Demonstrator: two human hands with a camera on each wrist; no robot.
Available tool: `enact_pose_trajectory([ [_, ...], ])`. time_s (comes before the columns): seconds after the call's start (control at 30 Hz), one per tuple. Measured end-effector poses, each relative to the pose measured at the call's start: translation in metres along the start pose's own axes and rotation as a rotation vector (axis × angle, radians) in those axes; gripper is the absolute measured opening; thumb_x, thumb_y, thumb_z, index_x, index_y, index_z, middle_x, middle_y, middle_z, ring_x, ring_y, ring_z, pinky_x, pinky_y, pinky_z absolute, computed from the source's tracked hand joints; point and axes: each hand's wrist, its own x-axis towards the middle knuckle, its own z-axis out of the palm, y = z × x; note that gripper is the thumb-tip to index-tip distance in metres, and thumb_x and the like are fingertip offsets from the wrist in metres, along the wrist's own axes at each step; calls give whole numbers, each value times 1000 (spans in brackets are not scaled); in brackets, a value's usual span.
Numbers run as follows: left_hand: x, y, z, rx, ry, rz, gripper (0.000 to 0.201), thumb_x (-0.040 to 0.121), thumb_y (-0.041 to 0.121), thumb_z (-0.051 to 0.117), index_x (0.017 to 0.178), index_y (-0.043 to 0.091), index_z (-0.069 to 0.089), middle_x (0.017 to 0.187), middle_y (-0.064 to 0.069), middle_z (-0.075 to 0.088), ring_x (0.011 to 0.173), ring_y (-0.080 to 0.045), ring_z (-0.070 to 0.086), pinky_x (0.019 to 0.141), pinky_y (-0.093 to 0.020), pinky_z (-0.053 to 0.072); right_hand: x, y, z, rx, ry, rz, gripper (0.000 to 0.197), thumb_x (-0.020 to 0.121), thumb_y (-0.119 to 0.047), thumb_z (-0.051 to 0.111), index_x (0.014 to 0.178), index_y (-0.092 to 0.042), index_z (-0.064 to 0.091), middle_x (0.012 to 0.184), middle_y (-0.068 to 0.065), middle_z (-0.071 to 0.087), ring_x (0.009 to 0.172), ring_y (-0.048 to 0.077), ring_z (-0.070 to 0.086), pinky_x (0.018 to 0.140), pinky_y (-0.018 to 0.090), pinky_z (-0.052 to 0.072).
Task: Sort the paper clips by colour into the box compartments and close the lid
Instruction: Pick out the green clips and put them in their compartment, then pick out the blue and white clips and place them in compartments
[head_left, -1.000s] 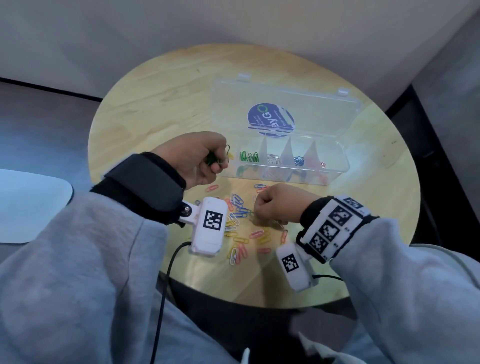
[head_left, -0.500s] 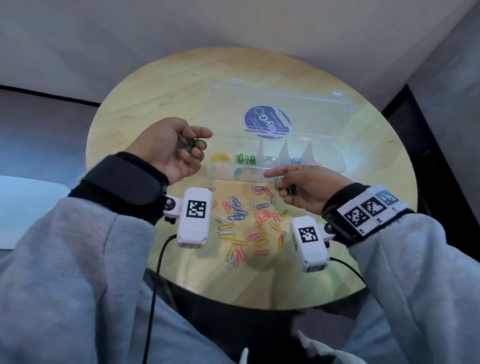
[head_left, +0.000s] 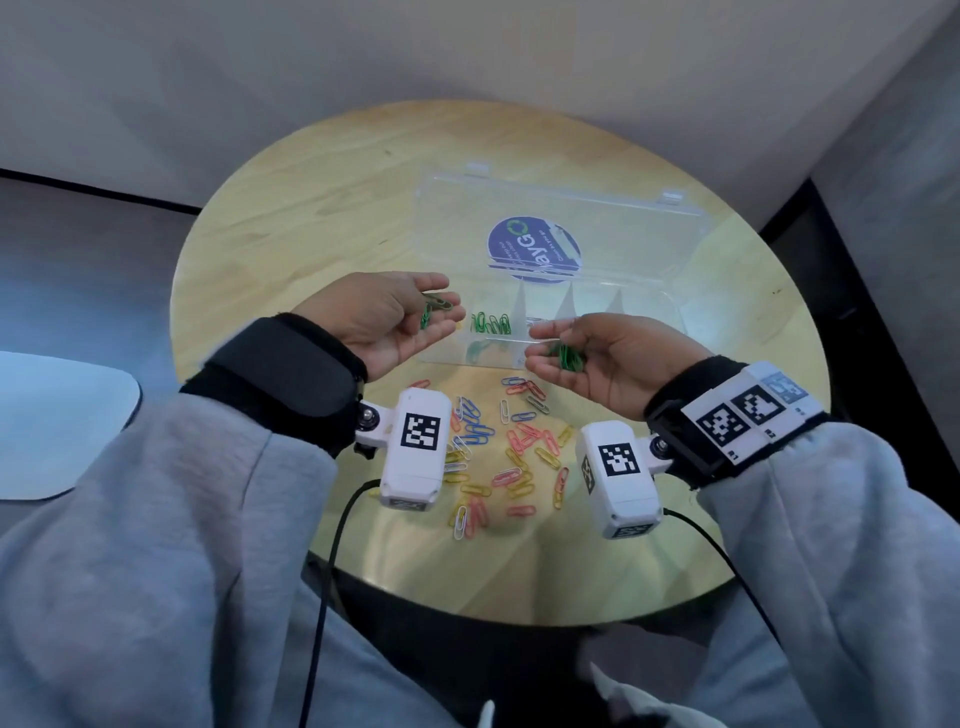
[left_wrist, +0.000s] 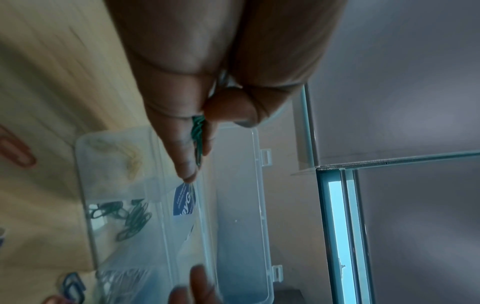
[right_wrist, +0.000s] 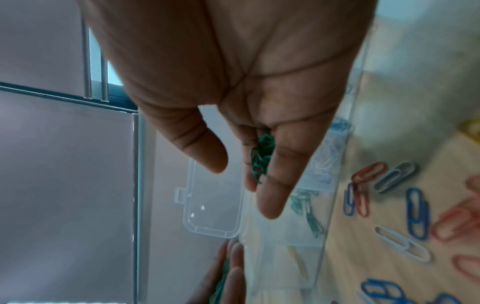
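A round wooden table (head_left: 311, 218) carries a clear plastic box (head_left: 644, 332) with its lid (head_left: 623, 228) swung open and lying flat behind; a blue round sticker (head_left: 535, 249) sits on the lid. Green clips (head_left: 491, 323) lie in the second compartment from the left. Both palms face up before the box: the left hand (head_left: 395, 322) cradles green paper clips (head_left: 434, 310) on loosely extended fingers, and the right hand (head_left: 602, 358) likewise bears a green bunch (head_left: 566, 356). Loose mixed-colour clips (head_left: 514, 447) lie scattered between the wrists.
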Motion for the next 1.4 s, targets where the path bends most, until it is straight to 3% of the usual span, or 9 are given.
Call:
enact_pose_trajectory([
  [0.33,11,-7,34,26,-17,37,54,85,-22,24,127,0,49,106,-17,53,102,-25,56,73,-24,53,23,-26,19,27,40,-65,33,85,11,21,101,3,49,94,21,51,89,29,55,71,24,57],
  [0.53,18,-8,43,-115,-62,17,21,92,8,44,112,5,52,116,-15,42,106,-23,41,89,-27,44,35,-32,26,-63,52,-35,25,84,7,29,99,-2,46,96,16,45,81,23,49,62,21,54],
  [0.7,13,-3,43,-53,-163,-30,23,94,28,40,102,13,57,149,-21,28,143,-26,25,113,-33,26,33,-29,23,-129,46,-51,43,88,7,32,129,7,45,137,24,43,127,30,47,92,27,45],
  [0.77,11,-2,41,-35,-156,5,20,91,28,46,98,14,59,142,-18,39,137,-24,36,108,-31,33,29,-27,22,-174,46,-74,36,88,7,33,116,0,54,125,18,50,118,25,52,89,24,46],
  [0.83,9,-3,40,18,-135,45,14,85,25,55,93,15,60,116,-10,56,106,-18,58,90,-26,46,26,-25,20,-232,43,-94,30,88,7,34,99,-7,58,107,9,54,100,17,56,85,22,45],
  [0.9,6,-5,40,189,-113,83,6,90,16,52,90,16,58,91,-5,58,76,-14,60,68,-20,52,23,-23,19,-304,69,-122,29,88,7,36,89,-11,58,95,6,55,88,15,56,83,23,45],
  [1.0,1,-8,35,763,-94,144,16,89,6,48,86,18,58,72,-1,55,58,-13,53,51,-18,48,15,-19,15,-465,86,-175,26,89,8,39,81,-11,56,81,6,57,72,16,56,70,24,47],
  [1.17,-2,-21,21,1479,-2,132,17,82,18,54,91,14,69,84,-3,68,77,-21,61,75,-30,50,6,-2,0,-1073,116,-149,16,87,-7,49,77,-16,58,71,-1,59,66,15,57,66,29,52],
  [1.4,5,-39,23,1666,39,57,19,77,19,66,94,10,70,80,-4,65,75,-22,57,53,-22,36,13,19,-6,-1560,204,-74,17,82,-22,61,99,-19,62,83,-8,55,84,15,54,77,27,45],
])
